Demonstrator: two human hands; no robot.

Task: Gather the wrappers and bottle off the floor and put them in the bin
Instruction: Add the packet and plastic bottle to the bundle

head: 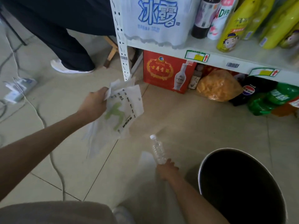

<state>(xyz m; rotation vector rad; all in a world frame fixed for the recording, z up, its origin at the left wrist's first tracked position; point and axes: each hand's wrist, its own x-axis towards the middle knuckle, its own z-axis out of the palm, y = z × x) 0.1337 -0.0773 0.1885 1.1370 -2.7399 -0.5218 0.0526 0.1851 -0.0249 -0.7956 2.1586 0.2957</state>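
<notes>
My left hand (94, 103) grips a bunch of white and clear plastic wrappers (124, 107) with green print, held above the tiled floor left of centre. My right hand (166, 170) holds a clear plastic bottle (157, 150) with a white cap by its base, the cap pointing away from me. The bottle is just left of the round dark bin (205, 160), whose open mouth is at the lower right. A pale wrapper piece (146, 158) shows under the bottle, partly hidden by it.
A white shelf unit (161, 47) with drinks stands ahead; a red box (163, 73), a yellow bag and soda bottles sit under it. Another person's leg and white shoe (69, 67) stand at the upper left. Cables (53, 160) and a power strip lie on the floor at left.
</notes>
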